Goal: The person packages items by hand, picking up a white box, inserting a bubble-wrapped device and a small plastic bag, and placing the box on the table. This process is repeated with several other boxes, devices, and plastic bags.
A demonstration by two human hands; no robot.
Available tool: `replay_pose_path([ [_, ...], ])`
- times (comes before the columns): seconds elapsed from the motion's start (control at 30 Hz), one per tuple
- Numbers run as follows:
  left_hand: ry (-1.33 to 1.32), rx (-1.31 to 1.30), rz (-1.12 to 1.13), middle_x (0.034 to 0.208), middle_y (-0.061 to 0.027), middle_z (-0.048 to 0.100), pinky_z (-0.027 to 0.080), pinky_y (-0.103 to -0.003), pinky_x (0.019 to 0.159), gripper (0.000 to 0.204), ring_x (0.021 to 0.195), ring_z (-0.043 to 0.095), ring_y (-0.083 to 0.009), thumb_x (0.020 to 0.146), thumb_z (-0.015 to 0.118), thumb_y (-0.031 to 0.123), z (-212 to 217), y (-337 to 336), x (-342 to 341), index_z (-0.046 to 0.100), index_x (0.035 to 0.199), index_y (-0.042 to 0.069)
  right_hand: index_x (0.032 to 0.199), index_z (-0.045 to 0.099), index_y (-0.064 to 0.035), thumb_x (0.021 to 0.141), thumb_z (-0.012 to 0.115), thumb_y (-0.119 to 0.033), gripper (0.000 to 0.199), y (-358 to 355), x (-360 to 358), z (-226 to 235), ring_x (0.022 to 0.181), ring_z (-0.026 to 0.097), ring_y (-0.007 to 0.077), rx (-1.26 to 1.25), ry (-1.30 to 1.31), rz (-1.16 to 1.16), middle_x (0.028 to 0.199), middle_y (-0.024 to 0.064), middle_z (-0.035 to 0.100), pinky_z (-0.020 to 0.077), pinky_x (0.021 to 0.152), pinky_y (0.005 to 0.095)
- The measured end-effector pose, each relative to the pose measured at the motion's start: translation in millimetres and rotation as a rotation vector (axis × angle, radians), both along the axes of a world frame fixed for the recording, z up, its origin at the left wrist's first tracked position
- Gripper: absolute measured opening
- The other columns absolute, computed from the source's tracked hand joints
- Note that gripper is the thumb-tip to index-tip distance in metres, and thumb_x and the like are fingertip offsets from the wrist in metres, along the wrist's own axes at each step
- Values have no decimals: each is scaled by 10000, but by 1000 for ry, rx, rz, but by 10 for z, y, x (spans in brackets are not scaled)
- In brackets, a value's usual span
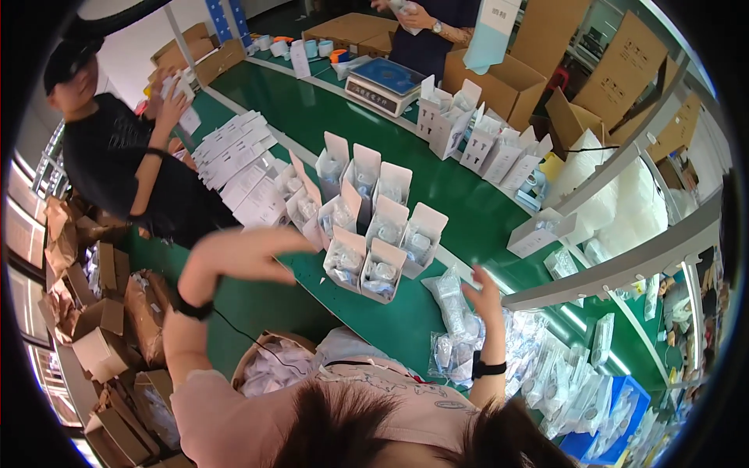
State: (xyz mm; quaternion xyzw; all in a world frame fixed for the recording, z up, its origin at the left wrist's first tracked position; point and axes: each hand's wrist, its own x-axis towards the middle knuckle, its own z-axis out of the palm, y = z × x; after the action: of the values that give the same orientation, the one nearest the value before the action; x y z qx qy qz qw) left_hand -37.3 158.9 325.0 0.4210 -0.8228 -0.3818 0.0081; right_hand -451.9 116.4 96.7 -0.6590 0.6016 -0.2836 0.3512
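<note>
On the green counter (355, 313), a cluster of open white boxes (390, 209), each with a bagged item inside, stands in front of the person. The left hand (238, 256), blurred, reaches toward them with fingers stretched out and thumb apart, no object seen in it. The right hand (487, 296) is raised, fingers loosely open, seemingly holding nothing, just beside a clear plastic bag (450, 304). A scale (382, 84) sits across the counter.

Head fisheye: looks down and forward from above, near left hand (238, 256), right hand (487, 295) and table (468, 226)
</note>
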Motion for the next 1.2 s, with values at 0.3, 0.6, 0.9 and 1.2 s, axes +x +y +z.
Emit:
replay_pose_path([
  [0.3, -213, -609, -66, 1088, -140, 514, 407, -356, 821, 482, 990, 497, -286, 634, 650, 110, -824, -2318, 255, 484, 1080, 26, 1322, 180, -70, 615, 736, -236, 914, -636, 638, 452, 1239, 235, 235, -151, -212, 373, 1347, 128, 233, 242, 982, 343],
  [0.6, -234, -155, -131, 887, -164, 608, 445, -332, 653, 271, 759, 582, -284, 760, 581, 167, -1110, -2716, 232, 564, 979, 8, 1340, 49, -66, 590, 739, -127, 1021, -340, 999, 110, 1237, 241, 290, -53, -304, 213, 1354, 177, 191, 245, 1000, 357],
  [0.9, -179, -242, -168, 775, -190, 582, 426, -341, 610, 162, 699, 558, -337, 735, 548, 81, -1132, -2735, 211, 573, 857, -23, 1308, 204, -60, 600, 730, -108, 884, -253, 980, 159, 1147, 386, 282, -14, -369, -19, 1272, 164, 349, 360, 927, 372],
  [1.2, -175, -539, -103, 805, -177, 590, 445, -329, 657, 150, 754, 580, -307, 692, 543, 66, -349, -2570, -200, 604, 821, 20, 1241, 316, -24, 514, 793, -114, 874, 706, 201, 812, 1098, 398, 167, -86, -475, -317, 1180, 87, 426, 315, 927, 304],
])
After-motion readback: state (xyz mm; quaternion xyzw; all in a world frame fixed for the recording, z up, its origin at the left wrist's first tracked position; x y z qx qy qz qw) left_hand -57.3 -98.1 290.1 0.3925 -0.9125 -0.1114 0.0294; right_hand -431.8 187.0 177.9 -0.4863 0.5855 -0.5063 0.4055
